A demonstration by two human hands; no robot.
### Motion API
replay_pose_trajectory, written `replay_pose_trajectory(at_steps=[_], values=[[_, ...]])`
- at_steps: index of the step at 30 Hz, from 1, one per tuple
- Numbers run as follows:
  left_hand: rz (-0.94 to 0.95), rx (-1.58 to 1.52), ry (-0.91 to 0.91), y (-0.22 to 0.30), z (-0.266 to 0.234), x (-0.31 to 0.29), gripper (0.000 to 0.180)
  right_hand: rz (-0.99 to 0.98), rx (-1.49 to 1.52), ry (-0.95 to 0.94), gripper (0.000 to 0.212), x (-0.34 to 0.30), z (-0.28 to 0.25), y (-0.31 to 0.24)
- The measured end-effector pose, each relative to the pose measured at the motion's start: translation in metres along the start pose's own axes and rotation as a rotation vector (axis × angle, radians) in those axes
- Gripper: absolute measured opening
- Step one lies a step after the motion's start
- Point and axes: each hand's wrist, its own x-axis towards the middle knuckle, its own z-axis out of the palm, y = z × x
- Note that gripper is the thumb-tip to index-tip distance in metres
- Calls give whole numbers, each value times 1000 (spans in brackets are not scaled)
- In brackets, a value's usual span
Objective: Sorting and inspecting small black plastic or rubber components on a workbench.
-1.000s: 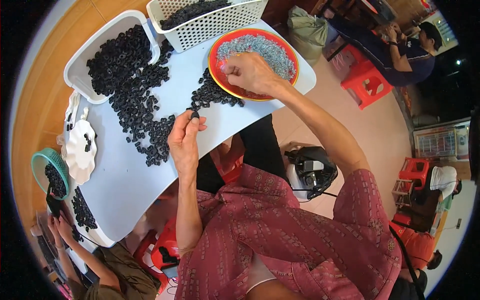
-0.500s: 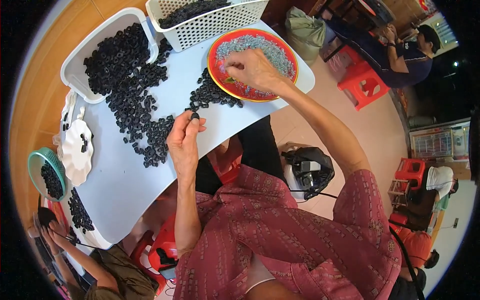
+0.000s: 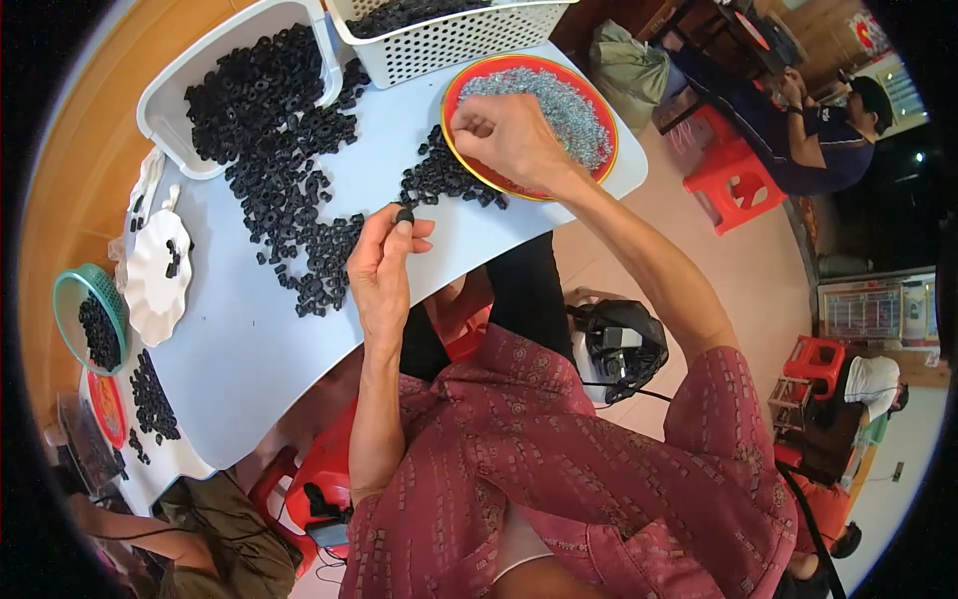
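Note:
Between thumb and forefinger, my left hand [image 3: 381, 265] pinches a small black plastic part [image 3: 404, 216] above the table's near edge. My right hand [image 3: 507, 138] is over the left side of a red plate [image 3: 492, 178] with a yellow rim, its fingers curled together. Many small silvery metal pieces [image 3: 564, 110] fill that plate. What the right fingertips hold, if anything, is hidden. A small pile of black parts [image 3: 446, 172] lies beside the plate, near both hands. Farther left spreads a larger heap of black parts [image 3: 289, 190].
A grey tub [image 3: 160, 125] spills black parts at the far left. Behind the plate stands a white perforated basket [image 3: 439, 60]. A white scalloped dish [image 3: 158, 285] and a green basket [image 3: 62, 304] are at the left edge. Another person's arm [image 3: 150, 534] is at lower left.
The view has shifted slightly, moving the table and its things in the picture. My right hand stays over the plate, fingers more curled. The left hand keeps its pinch on the black part.

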Motion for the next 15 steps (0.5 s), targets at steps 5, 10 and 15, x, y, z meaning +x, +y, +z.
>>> replay_pose_trajectory(at_steps=[5,10,15], values=[[16,-27,-5,-6,-4,1,28,31,565,1,7,-21,22,-38],[12,-6,-32,-6,-6,1,28,64,661,-61,8,-37,34,-47],[10,-13,-38,-9,-7,1,28,44,668,-33,8,-39,40,-44]])
